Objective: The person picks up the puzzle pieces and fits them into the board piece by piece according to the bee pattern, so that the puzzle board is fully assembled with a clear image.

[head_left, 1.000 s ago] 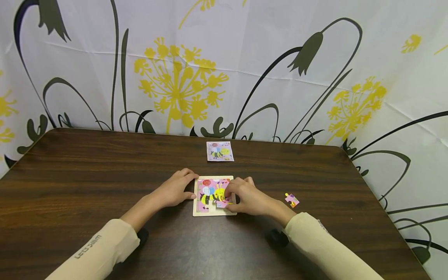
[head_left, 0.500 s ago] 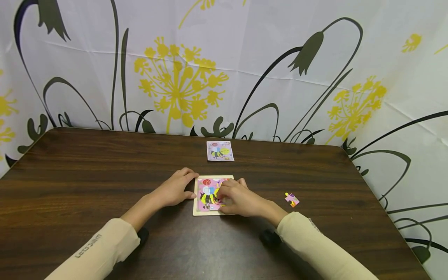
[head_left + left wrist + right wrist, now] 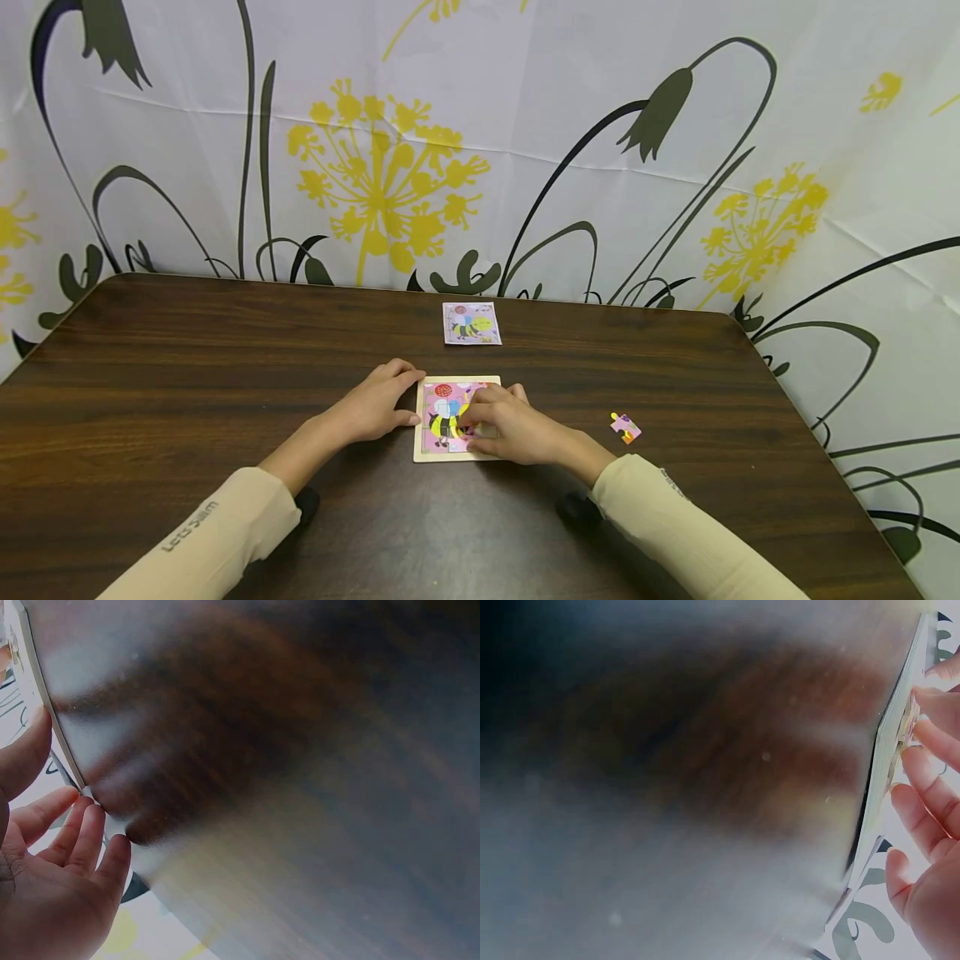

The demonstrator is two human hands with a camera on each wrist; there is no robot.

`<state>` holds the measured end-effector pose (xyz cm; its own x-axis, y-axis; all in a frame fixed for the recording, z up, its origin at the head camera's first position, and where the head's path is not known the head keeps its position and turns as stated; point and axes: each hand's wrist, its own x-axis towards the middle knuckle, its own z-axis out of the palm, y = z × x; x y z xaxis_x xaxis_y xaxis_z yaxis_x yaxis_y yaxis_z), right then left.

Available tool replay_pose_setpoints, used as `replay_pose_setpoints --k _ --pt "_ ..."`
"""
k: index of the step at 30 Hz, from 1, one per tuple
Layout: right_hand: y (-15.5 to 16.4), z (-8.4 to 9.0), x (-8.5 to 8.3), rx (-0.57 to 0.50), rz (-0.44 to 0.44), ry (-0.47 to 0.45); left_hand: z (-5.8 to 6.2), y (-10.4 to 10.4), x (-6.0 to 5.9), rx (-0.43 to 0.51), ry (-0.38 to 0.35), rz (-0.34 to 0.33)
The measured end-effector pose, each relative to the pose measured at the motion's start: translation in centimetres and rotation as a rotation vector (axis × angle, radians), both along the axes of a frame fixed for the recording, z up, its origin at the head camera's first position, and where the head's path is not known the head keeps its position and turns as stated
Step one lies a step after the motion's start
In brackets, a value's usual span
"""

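A wooden puzzle board (image 3: 438, 457) with a pale rim and a pink bee picture lies flat on the table in the head view. My left hand (image 3: 378, 406) rests at its left side, thumb and fingertips touching the rim. In the left wrist view, the fingers of that hand (image 3: 64, 870) are nearly straight along the board's edge. My right hand (image 3: 517, 427) bends over the lower right part of the picture, pinching a pink puzzle piece (image 3: 459, 442) low in the board between thumb and fingers. It hides the board's right side.
A loose pink and yellow puzzle piece (image 3: 625, 428) lies right of the board. Behind the board is a square card (image 3: 471, 323) with the same bee picture. A flower-printed cloth (image 3: 555, 100) hangs behind the brown wooden table (image 3: 225, 358).
My right hand has moved slightly left with the piece, which now sits lower in the bottom gap of the picture. My left hand has stayed at the rim.
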<state>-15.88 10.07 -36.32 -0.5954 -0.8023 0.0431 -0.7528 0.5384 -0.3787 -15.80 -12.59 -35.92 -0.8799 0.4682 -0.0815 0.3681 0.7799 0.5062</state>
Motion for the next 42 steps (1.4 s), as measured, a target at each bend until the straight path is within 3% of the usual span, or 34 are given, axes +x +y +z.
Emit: replay_pose_setpoints --k 14,30,42 --pt "0.0 -0.1 0.0 -0.003 0.022 0.002 0.0 0.0 0.0 0.015 0.003 -0.005" --pt "0.0 0.2 -0.1 0.015 0.003 -0.095 0.1 0.0 0.1 0.013 0.011 -0.004" --pt "2.1 0.8 -0.6 -0.044 -0.050 -0.191 0.0 0.0 0.0 0.014 -0.005 0.004"
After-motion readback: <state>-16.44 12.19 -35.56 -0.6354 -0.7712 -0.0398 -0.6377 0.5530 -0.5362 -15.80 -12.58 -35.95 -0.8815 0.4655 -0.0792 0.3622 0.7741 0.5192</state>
